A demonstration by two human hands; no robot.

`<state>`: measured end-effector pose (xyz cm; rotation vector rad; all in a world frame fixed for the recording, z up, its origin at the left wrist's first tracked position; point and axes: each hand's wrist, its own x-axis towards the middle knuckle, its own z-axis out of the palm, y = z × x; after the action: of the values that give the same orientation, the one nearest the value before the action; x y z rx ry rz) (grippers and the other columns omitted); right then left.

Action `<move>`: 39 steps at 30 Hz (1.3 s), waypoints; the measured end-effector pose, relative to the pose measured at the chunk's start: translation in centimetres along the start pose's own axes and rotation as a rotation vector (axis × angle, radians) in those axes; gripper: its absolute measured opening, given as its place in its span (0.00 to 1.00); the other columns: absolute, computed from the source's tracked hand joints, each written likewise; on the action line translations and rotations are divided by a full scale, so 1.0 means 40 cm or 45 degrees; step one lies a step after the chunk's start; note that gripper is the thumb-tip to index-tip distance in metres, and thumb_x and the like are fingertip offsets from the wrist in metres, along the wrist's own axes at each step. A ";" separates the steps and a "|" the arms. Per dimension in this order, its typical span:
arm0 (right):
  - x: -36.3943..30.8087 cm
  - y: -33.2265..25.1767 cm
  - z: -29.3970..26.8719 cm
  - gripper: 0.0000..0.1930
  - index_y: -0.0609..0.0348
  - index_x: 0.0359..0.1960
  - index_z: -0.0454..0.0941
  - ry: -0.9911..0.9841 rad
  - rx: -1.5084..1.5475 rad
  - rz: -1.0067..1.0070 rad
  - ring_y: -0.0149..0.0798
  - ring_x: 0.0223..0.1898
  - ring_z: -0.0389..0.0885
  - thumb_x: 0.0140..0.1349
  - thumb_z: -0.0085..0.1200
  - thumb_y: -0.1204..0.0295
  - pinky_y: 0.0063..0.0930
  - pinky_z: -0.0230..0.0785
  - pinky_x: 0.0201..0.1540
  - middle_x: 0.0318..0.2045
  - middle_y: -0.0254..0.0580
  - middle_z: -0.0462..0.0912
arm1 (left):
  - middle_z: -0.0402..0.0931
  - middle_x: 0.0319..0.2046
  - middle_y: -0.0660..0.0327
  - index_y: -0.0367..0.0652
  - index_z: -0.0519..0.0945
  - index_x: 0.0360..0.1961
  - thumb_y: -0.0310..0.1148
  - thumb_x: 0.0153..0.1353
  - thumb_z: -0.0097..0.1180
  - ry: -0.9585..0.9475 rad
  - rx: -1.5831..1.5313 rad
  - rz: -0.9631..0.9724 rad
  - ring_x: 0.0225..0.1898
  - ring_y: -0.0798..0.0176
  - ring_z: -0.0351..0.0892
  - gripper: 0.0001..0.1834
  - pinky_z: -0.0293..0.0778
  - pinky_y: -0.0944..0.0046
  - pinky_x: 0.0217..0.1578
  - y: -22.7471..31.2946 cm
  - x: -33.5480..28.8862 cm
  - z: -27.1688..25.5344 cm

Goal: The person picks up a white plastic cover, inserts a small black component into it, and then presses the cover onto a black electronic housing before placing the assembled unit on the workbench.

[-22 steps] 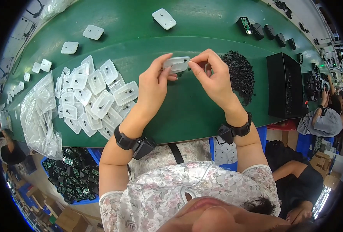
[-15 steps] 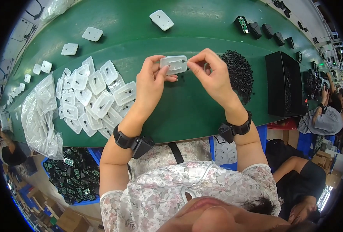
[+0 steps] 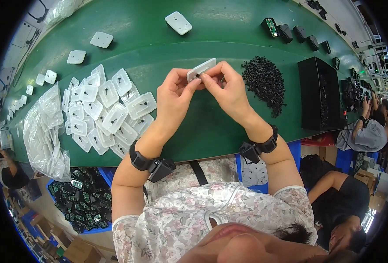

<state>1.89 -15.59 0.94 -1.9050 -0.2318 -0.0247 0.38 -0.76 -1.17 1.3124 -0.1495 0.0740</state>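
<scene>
Both my hands grip one translucent white plastic cover (image 3: 202,69), tilted on its edge above the green table. My left hand (image 3: 175,93) pinches its left end. My right hand (image 3: 229,90) is closed on its right end, and a small black part (image 3: 197,76) shows at the cover between my thumbs. To the left lies a heap of similar white covers (image 3: 107,93), many with a black piece in the middle. Right of my right hand is a pile of small black parts (image 3: 264,81).
A black open box (image 3: 305,94) stands at the right, with dark housings (image 3: 285,33) in a row behind it. White closed cases (image 3: 178,23) line the far side. A clear plastic bag (image 3: 45,131) lies left; a blue bin of circuit boards (image 3: 82,199) sits below the edge.
The cover has turned from facing up to tilted on edge. My right hand has moved left onto it, close beside my left hand. The view has shifted slightly.
</scene>
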 end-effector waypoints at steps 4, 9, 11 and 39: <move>-0.006 -0.004 0.005 0.06 0.62 0.33 0.74 -0.025 -0.001 -0.039 0.20 0.24 0.68 0.59 0.57 0.74 0.16 0.61 0.25 0.25 0.28 0.76 | 0.76 0.36 0.58 0.33 0.71 0.40 0.22 0.62 0.52 0.008 0.056 -0.044 0.35 0.65 0.79 0.07 0.75 0.69 0.40 0.011 -0.001 -0.008; 0.002 -0.016 -0.019 0.11 0.60 0.35 0.72 0.095 -0.277 -0.375 0.25 0.27 0.67 0.54 0.62 0.74 0.17 0.61 0.29 0.31 0.32 0.73 | 0.77 0.34 0.58 0.33 0.72 0.39 0.23 0.62 0.53 0.015 -0.037 -0.019 0.33 0.66 0.79 0.06 0.75 0.70 0.37 0.033 0.003 -0.008; 0.012 -0.018 -0.029 0.16 0.60 0.36 0.71 0.220 -0.230 -0.451 0.27 0.30 0.64 0.49 0.66 0.72 0.18 0.60 0.31 0.38 0.35 0.69 | 0.77 0.34 0.58 0.33 0.72 0.39 0.23 0.62 0.53 0.015 -0.035 -0.032 0.33 0.66 0.79 0.06 0.75 0.71 0.36 0.041 0.005 -0.010; 0.018 0.077 0.030 0.09 0.55 0.34 0.73 -0.211 -0.934 -0.904 0.44 0.38 0.71 0.50 0.56 0.74 0.34 0.64 0.40 0.34 0.40 0.71 | 0.75 0.25 0.60 0.35 0.69 0.40 0.27 0.67 0.44 0.174 0.545 -0.107 0.17 0.74 0.67 0.06 0.65 0.72 0.20 0.025 0.074 -0.114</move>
<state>3.03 -15.37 -2.24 -2.4431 -1.1271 -0.4867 3.47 3.82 -0.89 1.7329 0.0419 0.1288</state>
